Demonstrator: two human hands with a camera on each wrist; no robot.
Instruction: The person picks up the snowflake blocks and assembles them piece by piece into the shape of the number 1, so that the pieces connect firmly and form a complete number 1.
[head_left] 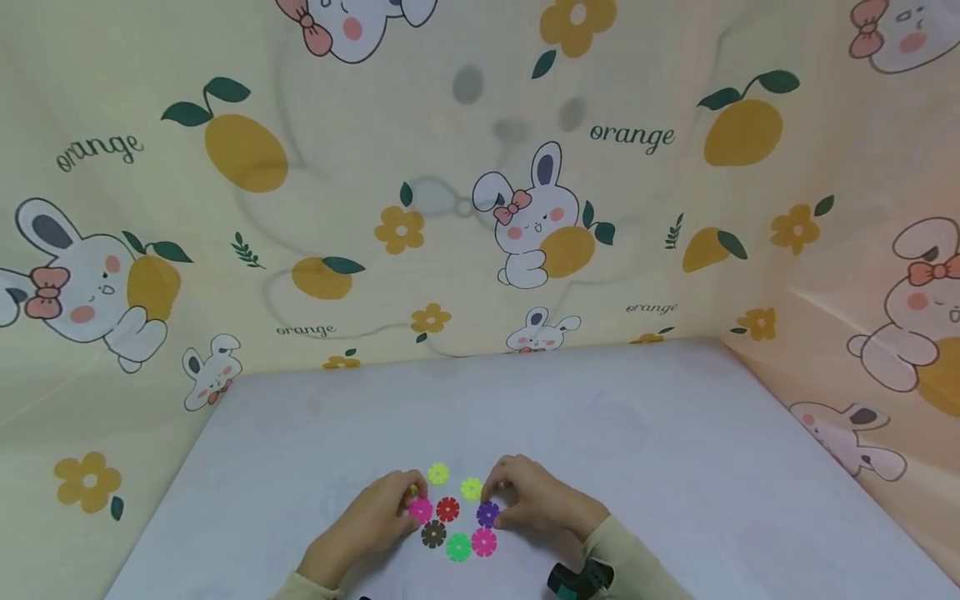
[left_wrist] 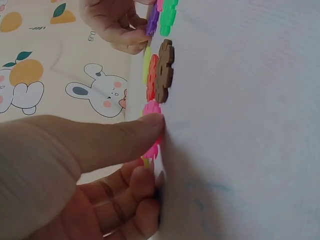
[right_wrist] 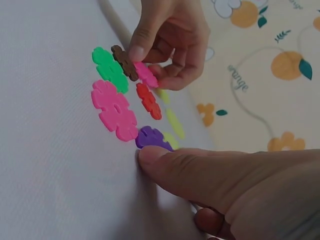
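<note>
My left hand (head_left: 375,512) pinches a pink notched plastic disc (head_left: 421,511) between thumb and fingers, close to the table. On the other side of the group, my right hand (head_left: 536,496) has its thumb and index finger at the edges of a purple disc (head_left: 487,514). Between the hands lie a red disc (head_left: 447,509) and a brown one (head_left: 433,534). Nearer to me are a green disc (head_left: 458,547) and a second pink one (head_left: 483,542). Yellow discs (head_left: 438,473) lie along the far side, one partly hidden behind the left fingers.
The discs lie on a white table (head_left: 637,417), near its front. A cream cloth (head_left: 450,125) printed with rabbits and oranges hangs behind and along both sides. A dark wrist device (head_left: 579,578) sits at the right sleeve.
</note>
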